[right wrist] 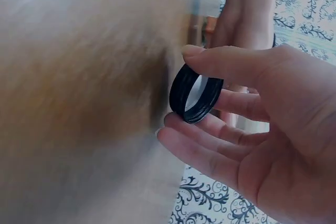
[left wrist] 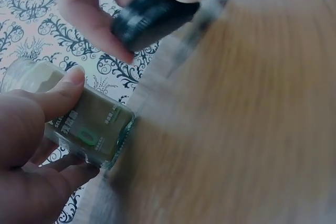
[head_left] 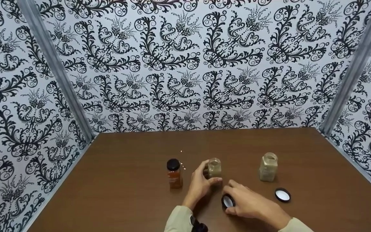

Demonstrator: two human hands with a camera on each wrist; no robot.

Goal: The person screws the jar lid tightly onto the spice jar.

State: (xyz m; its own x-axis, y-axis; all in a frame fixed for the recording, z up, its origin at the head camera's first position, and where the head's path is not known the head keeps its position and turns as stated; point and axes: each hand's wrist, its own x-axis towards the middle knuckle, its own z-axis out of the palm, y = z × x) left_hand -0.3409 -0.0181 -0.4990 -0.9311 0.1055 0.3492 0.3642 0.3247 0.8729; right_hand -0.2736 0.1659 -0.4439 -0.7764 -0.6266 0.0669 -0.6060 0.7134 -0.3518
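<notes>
The left hand (head_left: pixel 200 183) is clamped on an uncapped glass jar (head_left: pixel 215 169) between the other two jars; whether its base touches the table (head_left: pixel 127 161) cannot be determined. The right hand (head_left: pixel 249 201), just nearer and to the right, pinches a black lid (head_left: pixel 228 201) on edge, apart from the jar. A black-capped jar of reddish contents (head_left: pixel 174 177) stands left; right stands a second uncapped jar (head_left: pixel 268 169), a loose lid (head_left: pixel 282 195) lying lining-up on its near side.
</notes>
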